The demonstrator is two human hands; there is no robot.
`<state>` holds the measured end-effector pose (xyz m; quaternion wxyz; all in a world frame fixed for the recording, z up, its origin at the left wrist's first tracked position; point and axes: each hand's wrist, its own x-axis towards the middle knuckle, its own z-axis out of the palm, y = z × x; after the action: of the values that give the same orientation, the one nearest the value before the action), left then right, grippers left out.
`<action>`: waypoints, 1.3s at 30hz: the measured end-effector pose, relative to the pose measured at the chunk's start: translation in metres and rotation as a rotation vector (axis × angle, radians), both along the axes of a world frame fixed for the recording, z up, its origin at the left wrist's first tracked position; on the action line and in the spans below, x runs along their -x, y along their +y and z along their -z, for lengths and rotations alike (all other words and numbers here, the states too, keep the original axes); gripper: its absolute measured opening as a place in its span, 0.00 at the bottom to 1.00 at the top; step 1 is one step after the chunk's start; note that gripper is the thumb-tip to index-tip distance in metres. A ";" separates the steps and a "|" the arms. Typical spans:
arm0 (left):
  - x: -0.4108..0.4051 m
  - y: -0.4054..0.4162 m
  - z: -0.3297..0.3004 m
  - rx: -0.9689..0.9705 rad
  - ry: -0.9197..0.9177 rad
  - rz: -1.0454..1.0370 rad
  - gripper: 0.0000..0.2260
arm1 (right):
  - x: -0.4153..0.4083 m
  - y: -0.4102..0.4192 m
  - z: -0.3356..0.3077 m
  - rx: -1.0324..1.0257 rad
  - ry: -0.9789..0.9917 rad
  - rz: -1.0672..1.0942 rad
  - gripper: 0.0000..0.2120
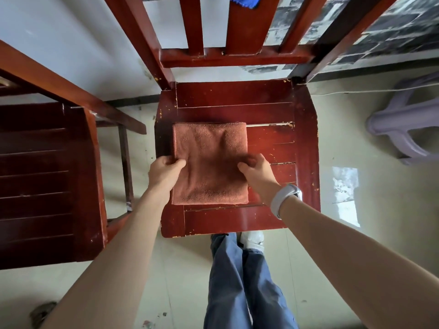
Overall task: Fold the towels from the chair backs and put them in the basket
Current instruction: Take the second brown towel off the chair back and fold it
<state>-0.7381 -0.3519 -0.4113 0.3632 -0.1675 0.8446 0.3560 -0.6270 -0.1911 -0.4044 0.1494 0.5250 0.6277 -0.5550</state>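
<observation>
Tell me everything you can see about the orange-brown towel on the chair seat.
The orange-brown towel is soft terry-like cloth, folded into a neat rectangle with its folded edge away from the person. It lies flat on the red wooden chair seat, toward the seat's left side, its near edge close to the front rail. The left hand grips its left edge, thumb on top; the right hand grips its right edge likewise. Faint creases run across its middle. Nothing else touches it.
</observation>
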 end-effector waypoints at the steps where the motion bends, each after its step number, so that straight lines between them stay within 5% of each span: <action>1: -0.004 -0.001 -0.006 -0.047 -0.001 -0.015 0.09 | -0.003 0.002 -0.005 0.028 0.024 0.004 0.19; 10: -0.070 0.017 -0.106 -0.247 0.049 0.060 0.01 | -0.093 0.033 -0.097 0.172 0.200 0.184 0.13; 14: -0.112 0.051 -0.161 -0.258 0.040 0.187 0.14 | -0.153 0.045 -0.154 0.171 0.230 0.312 0.14; 21: -0.206 0.159 -0.245 -0.297 0.157 0.505 0.16 | -0.274 0.110 -0.237 -0.027 0.319 0.482 0.14; 27: -0.348 0.280 -0.307 -0.470 0.218 0.692 0.02 | -0.432 0.184 -0.299 -0.195 0.391 0.678 0.15; 39: -0.589 0.478 -0.360 -0.694 0.072 1.158 0.03 | -0.680 0.267 -0.353 -0.468 0.445 1.194 0.14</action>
<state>-0.1487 0.1265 -0.0517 0.4998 0.4507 0.6462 0.3599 0.0534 0.0760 -0.0513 -0.4331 0.6734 0.3494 -0.4867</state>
